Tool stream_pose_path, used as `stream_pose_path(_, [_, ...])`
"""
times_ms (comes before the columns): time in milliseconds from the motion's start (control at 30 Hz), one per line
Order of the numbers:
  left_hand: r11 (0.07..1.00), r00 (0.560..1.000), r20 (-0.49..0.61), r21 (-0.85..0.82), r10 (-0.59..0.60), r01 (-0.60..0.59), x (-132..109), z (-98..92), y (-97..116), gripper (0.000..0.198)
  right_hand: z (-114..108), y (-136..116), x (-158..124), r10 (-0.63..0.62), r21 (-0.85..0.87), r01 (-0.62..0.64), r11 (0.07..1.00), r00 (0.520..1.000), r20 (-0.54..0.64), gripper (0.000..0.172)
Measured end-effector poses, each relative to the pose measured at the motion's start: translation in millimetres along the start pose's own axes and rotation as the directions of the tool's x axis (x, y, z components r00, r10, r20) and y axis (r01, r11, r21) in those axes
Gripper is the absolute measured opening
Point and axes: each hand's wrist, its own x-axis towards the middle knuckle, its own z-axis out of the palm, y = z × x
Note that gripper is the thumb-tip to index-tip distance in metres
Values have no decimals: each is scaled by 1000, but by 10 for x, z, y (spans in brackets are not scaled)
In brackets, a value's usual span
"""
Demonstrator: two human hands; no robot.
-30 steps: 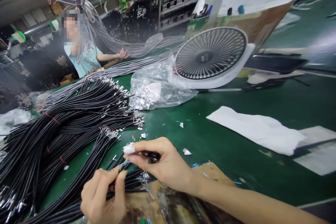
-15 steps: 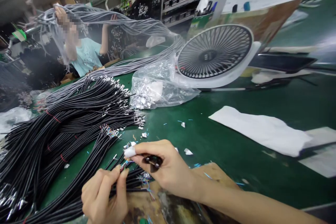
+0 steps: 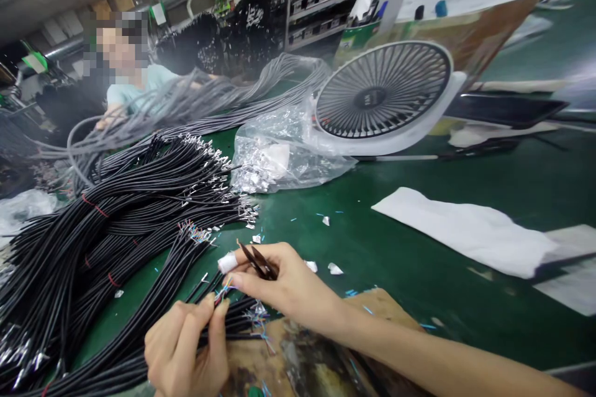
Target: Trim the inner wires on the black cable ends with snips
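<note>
My left hand is closed in a pinch at the end of a cable, whose thin coloured wires fan out above the fingertips. Opposite it, my right hand has its thumb at those wires. White tape wraps the tip of its index finger. Held in the same hand is a dark tool with two pointed tips, which stick up between the fingers, slightly apart. Black cables with stripped ends lie just left of both hands.
Large bundles of black cables cover the left of the green table. Behind stand a clear plastic bag and a fan. White paper lies right. Across the table, a person handles grey cables.
My right hand has turned, bringing the tool's tips up into view and its thumb against the wires. The left hand stays put. Across the table, the person has lowered the raised grey cables.
</note>
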Motion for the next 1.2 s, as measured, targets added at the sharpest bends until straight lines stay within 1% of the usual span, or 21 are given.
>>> stream_pose_path(100, [1000,1000,-14,3,-1,1,-6,3,-5,21,-6,-12,4,78,-10,-77,997,997,23,32])
stream_pose_path(167, [1000,1000,-20,7,-3,4,-8,5,-6,21,-7,-9,0,89,-17,-88,996,996,31,32])
stream_pose_path(400, [999,999,-48,31,-24,26,2,-10,1,18,-26,21,-18,8,-35,-5,999,997,75,31])
stream_pose_path(500, [998,998,-47,46,-42,45,11,-35,-7,16,-34,25,-19,-38,54,31,998,991,128,32])
stream_pose_path(600, [996,997,-53,61,-60,63,14,-58,-19,14,-34,24,-17,-43,123,24,992,987,153,34])
stream_pose_path(800, [995,996,-52,75,-68,72,14,-78,-20,12,-36,32,-9,-7,138,-14,990,988,153,41])
stream_pose_path(933, [994,997,-39,77,-73,76,12,-74,-9,12,-30,30,-11,3,115,-21,993,989,149,46])
stream_pose_path(1100, [996,997,-21,57,-74,75,12,-57,2,18,-15,5,-21,-17,104,4,995,992,127,49])
stream_pose_path(1200, [997,997,-16,38,-73,73,10,-53,0,19,-16,-21,-35,-72,46,67,997,990,121,46])
